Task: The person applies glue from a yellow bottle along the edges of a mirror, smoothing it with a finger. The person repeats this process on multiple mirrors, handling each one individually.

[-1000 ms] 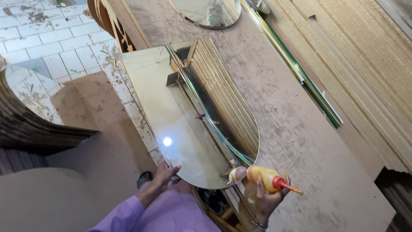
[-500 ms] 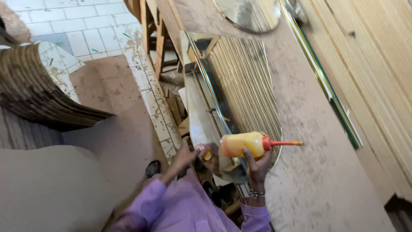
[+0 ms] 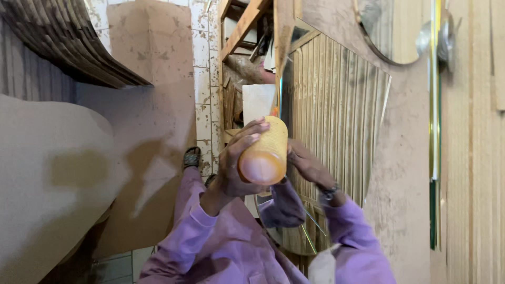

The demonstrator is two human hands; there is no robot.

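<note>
My left hand (image 3: 235, 167) is shut on a yellow-orange squeeze bottle (image 3: 264, 152), whose round base faces the camera and whose nozzle points away toward the upright edge of an oval mirror (image 3: 336, 105). The mirror stands tilted up on the dusty workbench (image 3: 402, 173) and reflects ribbed wood strips. My right hand (image 3: 309, 164), with a bracelet at the wrist, lies just behind the bottle against the mirror's face. Its fingers are partly hidden, so its grip is unclear. Both arms wear purple sleeves.
A second round mirror (image 3: 400, 31) lies at the bench's far end beside a long green-gold metal strip (image 3: 432, 131). A stack of curved ribbed boards (image 3: 68, 42) and brown sheets (image 3: 152, 79) cover the tiled floor (image 3: 202, 105) on the left. My sandalled foot (image 3: 192, 156) shows below.
The bottle has passed from my right hand into my left and its base has turned toward the camera. The mirror has tipped up steeper, and my right hand now sits against it.
</note>
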